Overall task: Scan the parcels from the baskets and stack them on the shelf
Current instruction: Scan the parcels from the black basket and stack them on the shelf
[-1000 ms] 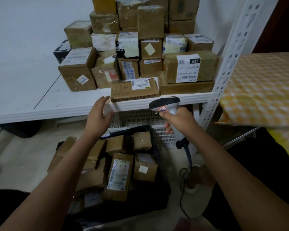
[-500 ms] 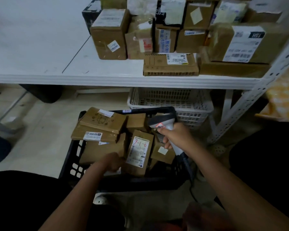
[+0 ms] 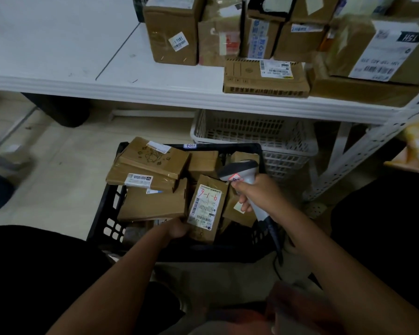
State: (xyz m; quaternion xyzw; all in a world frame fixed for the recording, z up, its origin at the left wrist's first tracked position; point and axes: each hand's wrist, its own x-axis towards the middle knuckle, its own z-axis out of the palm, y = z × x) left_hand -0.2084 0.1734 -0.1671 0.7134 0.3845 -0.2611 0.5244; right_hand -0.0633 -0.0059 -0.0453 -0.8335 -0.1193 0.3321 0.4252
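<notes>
A black basket [image 3: 99, 223] on the floor holds several brown cardboard parcels. One parcel [image 3: 207, 209] stands on end with a white label marked 4-1-6 in red. My left hand [image 3: 177, 228] reaches into the basket and grips that parcel's lower left edge. My right hand [image 3: 254, 194] holds a grey barcode scanner [image 3: 240, 171] just right of the label, its head pointing left over the parcels. The white shelf [image 3: 155, 90] above carries stacked parcels, with a flat carton [image 3: 264, 78] at its front edge.
A white perforated basket [image 3: 252, 136] sits under the shelf behind the black one. The shelf's white perforated post [image 3: 363, 160] slants down at the right. The scanner cable [image 3: 276, 250] hangs down past the basket's right side. The shelf's left half is bare.
My left hand dropped from the shelf edge into the basket and took hold of the labelled parcel. The scanner came down from shelf height to just over the basket. The view tilted downward.
</notes>
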